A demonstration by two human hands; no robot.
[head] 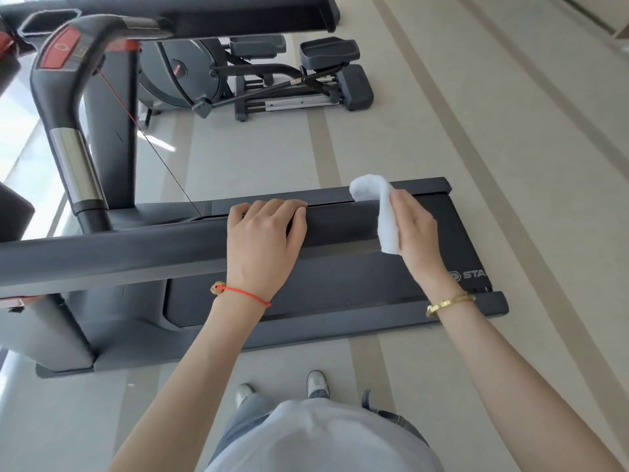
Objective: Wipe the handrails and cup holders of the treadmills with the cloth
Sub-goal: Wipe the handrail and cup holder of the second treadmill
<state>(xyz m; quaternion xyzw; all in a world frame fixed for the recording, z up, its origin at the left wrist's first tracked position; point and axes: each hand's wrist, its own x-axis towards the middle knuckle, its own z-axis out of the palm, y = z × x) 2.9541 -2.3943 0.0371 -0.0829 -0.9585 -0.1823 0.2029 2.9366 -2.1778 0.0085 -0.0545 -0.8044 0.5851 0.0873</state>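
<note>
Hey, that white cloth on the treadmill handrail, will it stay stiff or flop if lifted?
Probably floppy: the white cloth drapes over the handrail and folds under the right hand. Likely light, since loosely curved fingers hold it. It looks like soft terry, so unlikely to slip.

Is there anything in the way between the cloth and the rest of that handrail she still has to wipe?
Yes: her own left hand. It rests on the handrail just left of the cloth, which the right hand presses against the rail's end. Beyond it, the rail looks bare up to the picture's edge.
</note>
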